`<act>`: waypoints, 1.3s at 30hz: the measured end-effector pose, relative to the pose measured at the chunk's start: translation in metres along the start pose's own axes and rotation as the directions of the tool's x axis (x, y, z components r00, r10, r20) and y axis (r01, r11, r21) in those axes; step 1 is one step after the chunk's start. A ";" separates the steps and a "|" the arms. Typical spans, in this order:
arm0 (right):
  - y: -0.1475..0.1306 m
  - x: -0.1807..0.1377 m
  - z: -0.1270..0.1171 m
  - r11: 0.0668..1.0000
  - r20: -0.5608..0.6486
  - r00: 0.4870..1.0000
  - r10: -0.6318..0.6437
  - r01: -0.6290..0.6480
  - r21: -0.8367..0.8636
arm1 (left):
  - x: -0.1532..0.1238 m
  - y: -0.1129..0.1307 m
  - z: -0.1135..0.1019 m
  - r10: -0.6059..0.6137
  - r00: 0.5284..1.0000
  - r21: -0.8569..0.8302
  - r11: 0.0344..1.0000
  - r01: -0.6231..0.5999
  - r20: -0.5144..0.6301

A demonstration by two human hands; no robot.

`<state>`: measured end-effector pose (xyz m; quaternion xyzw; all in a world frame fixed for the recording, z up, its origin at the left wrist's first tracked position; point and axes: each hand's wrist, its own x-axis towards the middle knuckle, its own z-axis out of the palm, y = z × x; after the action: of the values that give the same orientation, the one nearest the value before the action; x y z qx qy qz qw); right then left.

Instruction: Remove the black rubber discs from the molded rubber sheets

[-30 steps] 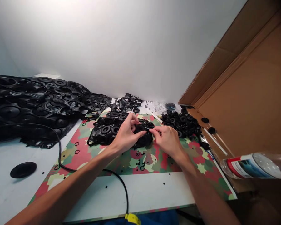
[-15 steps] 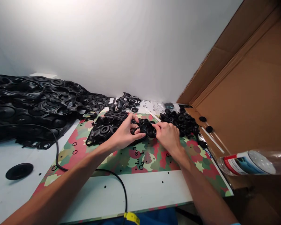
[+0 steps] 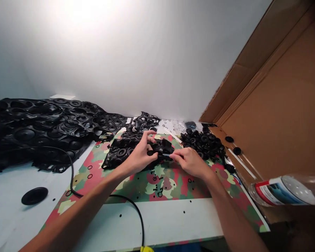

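My left hand (image 3: pixel 141 154) is curled over a black moulded rubber sheet (image 3: pixel 120 153), its thumb and fingers closed on a round black rubber piece (image 3: pixel 152 153). From the right, my right hand (image 3: pixel 187 161) pinches a slim grey-blue tool (image 3: pixel 166 155) that points at this round piece. Whether the tool is a blade or tweezers I cannot tell, and fingers partly cover the place where tool and rubber meet. Just beyond my right hand lies a heap of black rubber grommets (image 3: pixel 204 141).
Large black rubber sheets (image 3: pixel 55 119) are piled at the left. A camouflage-patterned mat (image 3: pixel 170 189) carries thin rings and small black bits. A black disc (image 3: pixel 34 196) and black cable (image 3: pixel 131 201) lie nearer. Cardboard (image 3: pixel 278 94) and a clear bottle (image 3: pixel 280 190) bound the right.
My right hand has drawn slightly away from the left, and the tool between them now shows. The whole view has shifted a little, so everything appears lower and further right.
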<state>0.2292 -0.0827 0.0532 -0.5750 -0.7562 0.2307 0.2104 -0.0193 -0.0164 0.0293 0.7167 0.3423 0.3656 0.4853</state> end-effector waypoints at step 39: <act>-0.005 0.004 0.009 0.940 -0.073 0.989 0.132 -0.148 -0.308 | -0.064 0.040 -0.032 0.212 0.532 0.094 0.966 -0.240 -0.819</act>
<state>0.2198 -0.0812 0.0492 -0.6591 -0.7347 0.1075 0.1192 -0.0731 -0.0678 0.0637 0.4939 0.4276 0.7218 0.2286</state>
